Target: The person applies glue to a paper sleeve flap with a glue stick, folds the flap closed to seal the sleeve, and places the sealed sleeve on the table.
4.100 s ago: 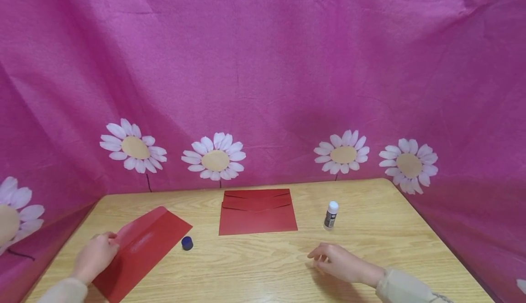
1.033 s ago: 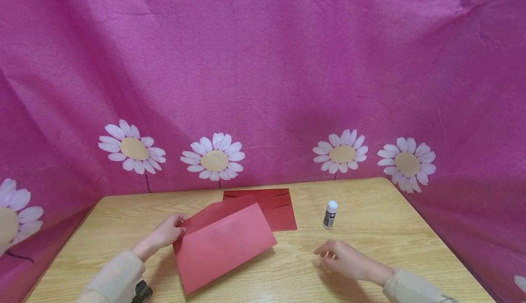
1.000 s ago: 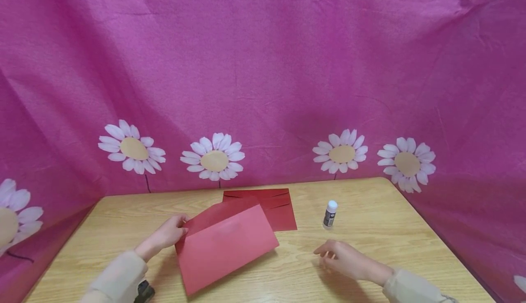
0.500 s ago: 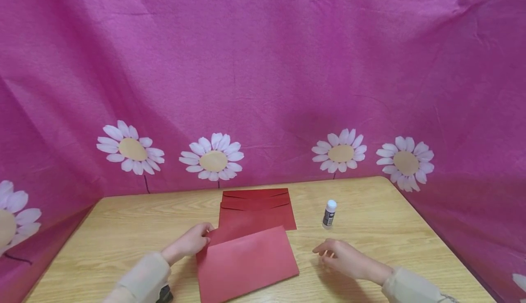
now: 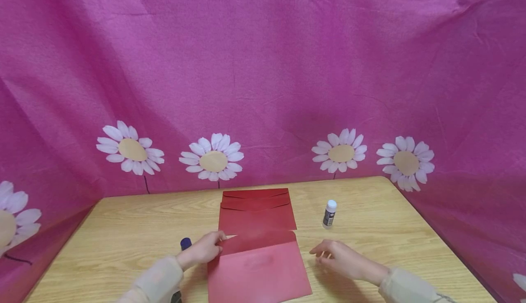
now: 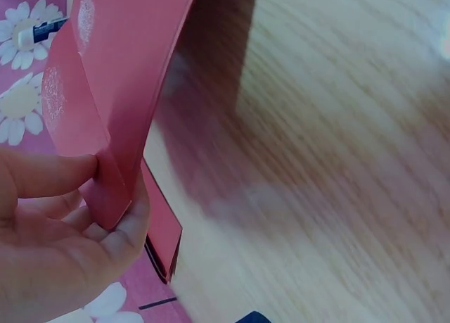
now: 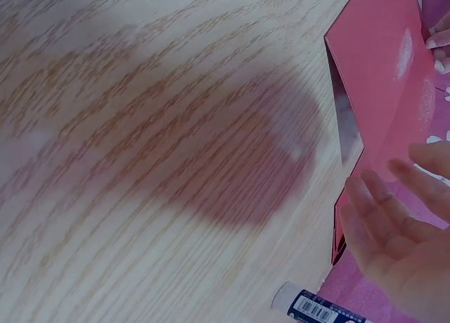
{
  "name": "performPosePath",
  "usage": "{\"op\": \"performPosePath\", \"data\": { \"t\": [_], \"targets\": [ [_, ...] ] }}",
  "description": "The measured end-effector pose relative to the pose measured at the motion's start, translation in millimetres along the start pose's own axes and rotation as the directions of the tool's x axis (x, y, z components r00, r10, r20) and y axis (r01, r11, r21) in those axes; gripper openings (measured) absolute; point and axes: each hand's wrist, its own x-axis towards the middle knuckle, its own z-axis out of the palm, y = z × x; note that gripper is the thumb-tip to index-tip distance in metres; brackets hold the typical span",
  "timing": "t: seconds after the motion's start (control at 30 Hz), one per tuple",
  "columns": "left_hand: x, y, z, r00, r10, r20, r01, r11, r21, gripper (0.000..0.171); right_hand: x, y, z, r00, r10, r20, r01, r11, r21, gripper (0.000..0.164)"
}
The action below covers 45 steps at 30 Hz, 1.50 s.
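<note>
My left hand [image 5: 205, 248] pinches the left end of a red envelope [image 5: 259, 273] near the base of its raised flap. The left wrist view shows the thumb [image 6: 56, 174] on the flap side and fingers behind. Whitish glue patches [image 6: 86, 22] mark the envelope's body and flap, and the lower edge is tilted off the table in the wrist views. My right hand [image 5: 343, 259] hovers right of the envelope with relaxed fingers, holding nothing. Beyond it a glue stick [image 5: 329, 215] with a white top stands upright.
Overlapping red envelopes [image 5: 256, 216] lie at the back centre of the wooden table [image 5: 144, 221], just behind the held one. A dark blue cap [image 5: 186, 243] sits beside my left wrist. A pink cloth with daisies [image 5: 263, 88] hangs behind and around the table.
My left hand has carried the red envelope from the left side to the middle, turning it straighter, in front of the other envelopes. The blue cap shows again. My right hand has barely moved.
</note>
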Motion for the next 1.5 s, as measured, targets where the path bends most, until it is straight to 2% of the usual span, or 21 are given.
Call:
{"op": "performPosePath", "data": {
  "t": [0.1,0.23,0.53,0.77,0.9,1.03,1.13,1.2,1.3,1.4,1.5],
  "targets": [
    [1.4,-0.3,3.6,0.999,-0.042,0.009,0.042,0.999,-0.012,0.014,0.7,-1.1,1.1,1.000,-0.004,-0.002,0.004,1.000,0.000,0.019],
    [3.9,-1.0,9.4,0.998,-0.056,0.009,0.056,0.998,0.019,0.014,0.8,-2.2,3.1,1.000,-0.019,0.002,0.019,1.000,0.003,0.019],
    [7.1,1.2,18.5,1.000,-0.029,0.011,0.027,0.996,0.089,0.012,1.7,-4.4,7.8,1.000,-0.012,0.023,0.012,1.000,0.017,0.019],
    [7.7,0.1,23.5,0.999,-0.032,-0.009,0.032,0.992,0.122,0.011,4.8,-9.8,10.8,0.999,0.002,0.044,-0.003,1.000,0.024,0.020],
    [8.4,-1.2,26.8,0.999,-0.020,-0.044,0.028,0.983,0.180,0.012,10.4,-15.4,11.8,0.999,-0.011,0.044,0.011,1.000,-0.004,0.020],
    [4.5,3.0,28.1,0.990,0.052,-0.127,-0.013,0.957,0.291,0.017,17.1,-21.1,13.2,0.999,-0.027,0.041,0.030,0.997,-0.070,0.017],
    [-1.7,9.7,26.3,0.976,0.158,-0.150,-0.086,0.911,0.404,0.020,21.9,-23.7,15.4,0.998,-0.054,0.040,0.059,0.987,-0.149,0.012],
    [-6.5,14.4,24.5,0.968,0.223,-0.116,-0.143,0.869,0.473,0.021,25.3,-24.2,18.1,0.995,-0.095,0.037,0.100,0.972,-0.211,0.009],
    [-13.0,18.8,22.3,0.960,0.279,-0.010,-0.232,0.818,0.527,0.022,30.5,-24.5,23.9,0.987,-0.158,0.034,0.161,0.937,-0.312,0.005],
    [-18.0,18.6,22.7,0.955,0.282,0.095,-0.289,0.802,0.523,0.020,35.3,-24.3,30.5,0.983,-0.177,0.057,0.185,0.911,-0.368,0.005],
    [-21.5,15.1,24.5,0.948,0.273,0.165,-0.318,0.801,0.508,0.021,38.9,-23.3,36.4,0.984,-0.154,0.087,0.176,0.910,-0.374,0.009]
  ]
}}
